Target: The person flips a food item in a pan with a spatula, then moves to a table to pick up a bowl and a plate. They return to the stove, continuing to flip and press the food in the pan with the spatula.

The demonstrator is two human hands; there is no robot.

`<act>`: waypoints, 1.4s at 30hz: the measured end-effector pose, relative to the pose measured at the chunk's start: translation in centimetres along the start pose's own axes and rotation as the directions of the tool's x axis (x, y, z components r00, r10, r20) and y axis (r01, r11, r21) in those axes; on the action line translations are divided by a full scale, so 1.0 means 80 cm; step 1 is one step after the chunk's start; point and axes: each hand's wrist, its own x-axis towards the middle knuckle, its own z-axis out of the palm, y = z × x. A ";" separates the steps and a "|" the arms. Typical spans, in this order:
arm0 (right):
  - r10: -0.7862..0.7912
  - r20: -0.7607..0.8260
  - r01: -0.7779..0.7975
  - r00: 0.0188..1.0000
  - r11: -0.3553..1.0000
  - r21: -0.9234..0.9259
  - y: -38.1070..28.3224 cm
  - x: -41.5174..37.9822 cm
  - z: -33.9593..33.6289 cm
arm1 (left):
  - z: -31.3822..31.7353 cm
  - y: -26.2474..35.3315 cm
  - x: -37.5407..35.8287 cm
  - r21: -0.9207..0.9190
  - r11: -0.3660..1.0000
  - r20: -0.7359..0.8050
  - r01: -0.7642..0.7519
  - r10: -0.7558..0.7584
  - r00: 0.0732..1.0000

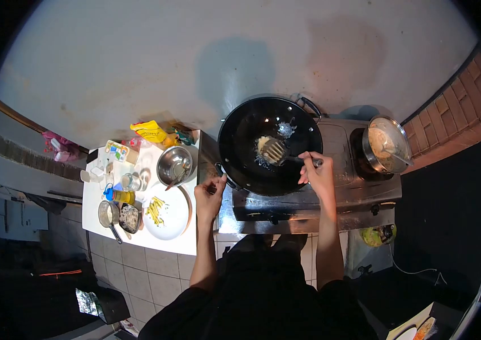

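Two hands: right hand (318, 174) clenched around slotted turner (274, 151); left hand (208, 198) at side handle (219, 169), grip unclear.
Wok (240, 127): ahead of left fingers, probably heavy; steady by handle.
Food (263, 143): beyond right fingertips, probably soft, fragile.

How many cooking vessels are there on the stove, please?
2. A large black wok is on the left part of the stove, and a smaller metal pan is on the right. Anything directly behind or under the wok would be hidden.
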 end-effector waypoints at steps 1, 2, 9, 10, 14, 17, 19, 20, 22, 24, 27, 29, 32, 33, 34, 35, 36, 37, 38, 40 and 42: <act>0.003 0.032 -0.001 0.999 0.998 -0.056 -0.002 -0.001 0.000 | 0.000 0.000 -0.001 0.002 1.000 0.003 0.001 -0.001 1.000; 0.006 0.065 0.002 0.998 0.994 -0.112 -0.005 -0.002 0.000 | 0.000 0.000 -0.001 0.000 1.000 0.003 0.001 -0.001 1.000; -0.025 0.019 0.028 0.999 0.987 -0.159 -0.011 -0.011 0.013 | 0.005 0.001 -0.002 -0.012 0.997 -0.059 -0.081 0.080 0.995; -0.026 0.019 0.029 0.999 0.987 -0.157 -0.013 -0.013 0.015 | 0.004 -0.001 -0.001 -0.012 0.997 -0.058 -0.083 0.082 0.995; -0.071 0.061 0.083 0.996 0.971 -0.225 -0.027 -0.020 0.009 | 0.006 -0.009 0.002 -0.036 0.995 -0.058 -0.089 0.087 0.995; -0.072 0.024 0.074 0.997 0.990 -0.121 -0.025 -0.020 -0.003 | 0.005 -0.005 0.000 -0.017 0.997 -0.055 -0.081 0.080 0.995; -0.065 -0.021 0.065 0.998 0.997 -0.031 -0.032 -0.024 -0.009 | 0.003 -0.001 -0.002 0.023 0.997 -0.039 -0.071 0.071 0.997; -0.061 -0.024 0.060 0.998 0.998 -0.027 -0.036 -0.025 -0.012 | 0.004 0.001 -0.003 0.017 0.997 -0.046 -0.068 0.069 0.997; -0.045 -0.035 0.044 0.998 0.999 -0.014 -0.040 -0.027 -0.021 | 0.005 0.004 -0.005 0.017 0.998 -0.048 -0.064 0.064 0.997; -0.045 -0.034 0.045 0.998 0.999 -0.005 -0.036 -0.027 -0.022 | 0.006 0.005 -0.006 0.027 0.998 -0.062 -0.051 0.053 0.997; -0.025 -0.042 0.025 0.999 1.000 -0.010 -0.026 -0.024 -0.014 | 0.006 0.001 -0.005 0.004 1.000 -0.057 -0.028 0.029 0.998; -0.039 -0.004 0.039 0.999 0.998 -0.048 -0.018 -0.017 -0.006 | 0.006 0.001 -0.004 0.012 1.000 -0.049 -0.013 0.013 0.999; -0.080 0.033 0.082 0.996 0.993 -0.088 -0.017 -0.009 0.007 | 0.007 0.004 -0.006 0.023 1.000 -0.051 0.004 -0.002 0.999; -0.062 0.026 0.064 0.998 0.993 -0.102 -0.017 -0.009 0.011 | 0.007 0.007 -0.007 0.028 1.000 -0.051 0.003 -0.002 0.999; -0.060 0.029 0.062 0.998 0.993 -0.099 -0.017 -0.011 0.013 | 0.006 0.010 -0.009 0.032 0.999 -0.053 0.005 -0.003 0.999; -0.052 0.017 0.053 0.999 0.989 -0.138 -0.017 -0.013 0.015 | 0.005 0.014 -0.009 0.074 0.997 -0.049 -0.001 0.005 0.999; -0.045 0.005 0.045 0.999 0.983 -0.177 -0.017 -0.015 0.017 | 0.004 0.016 -0.009 0.116 0.993 -0.046 -0.007 0.013 0.999; -0.023 -0.027 0.016 0.999 0.978 -0.207 -0.010 -0.016 0.018 | 0.004 0.013 -0.009 0.102 0.994 -0.049 -0.029 0.034 0.998; -0.024 -0.025 0.018 0.999 0.978 -0.208 -0.004 -0.017 0.021 | 0.004 0.010 -0.009 0.101 0.994 -0.052 -0.029 0.034 0.998; -0.193 -0.122 0.148 0.974 0.941 -0.305 -0.006 -0.020 0.035 | 0.007 0.007 -0.007 0.039 0.999 -0.060 -0.004 0.006 0.998; -0.213 -0.138 0.155 0.967 0.927 -0.342 -0.011 -0.018 0.037 | 0.007 0.009 -0.008 0.066 0.998 -0.064 -0.019 0.023 0.998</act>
